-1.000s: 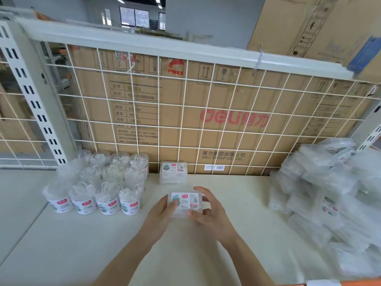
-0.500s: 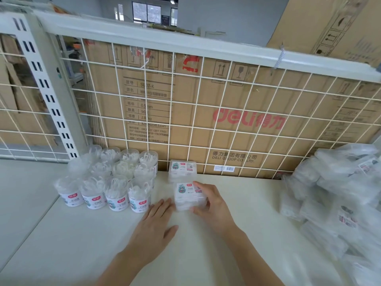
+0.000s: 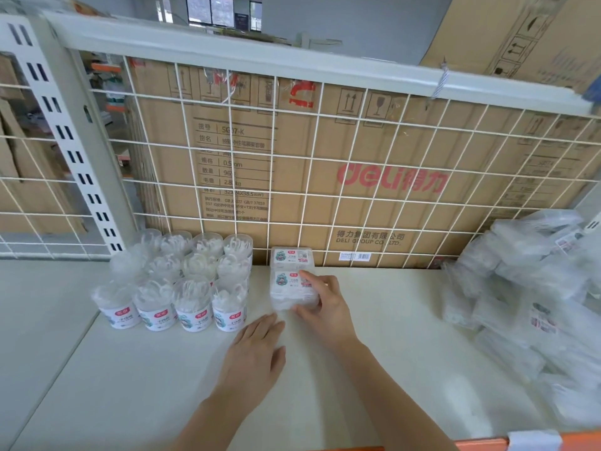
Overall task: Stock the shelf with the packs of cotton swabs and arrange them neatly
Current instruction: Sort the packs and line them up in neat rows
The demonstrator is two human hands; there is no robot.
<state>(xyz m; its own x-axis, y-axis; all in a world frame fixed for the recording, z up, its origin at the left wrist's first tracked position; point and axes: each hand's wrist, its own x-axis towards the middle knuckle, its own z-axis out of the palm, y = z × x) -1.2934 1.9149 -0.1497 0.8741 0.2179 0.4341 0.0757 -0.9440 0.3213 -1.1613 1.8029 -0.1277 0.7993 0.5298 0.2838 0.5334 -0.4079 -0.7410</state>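
Gripping a clear, flat rectangular plastic box of cotton swabs along its right side, the right hand is seen just below the middle of the frame. Its index finger is laid across the printed lid, the thumb is pressed against the near edge, and the remaining fingers are curled round the right wall. The box is set flat on the white shelf board, label upward, and is lined up directly in front of a second clear box of the same kind, which is placed against the white wire grid panel at the back. Whether the two boxes are touching or only just apart cannot be told. The left hand is laid palm down on the board below centre, with fingers straight and close together and nothing held. Its fingertips are found near the box's near left corner, though contact cannot be made out. Just left of the boxes, a block of round clear tubs with white printed bases, filled with white swabs, is arranged in rows. At the right edge of the frame a loose heap of clear film-wrapped packs is piled on the board, well apart from the hands. Behind the grid a brown cardboard carton with red lettering is stood, and a white slotted upright is seen at the upper left.
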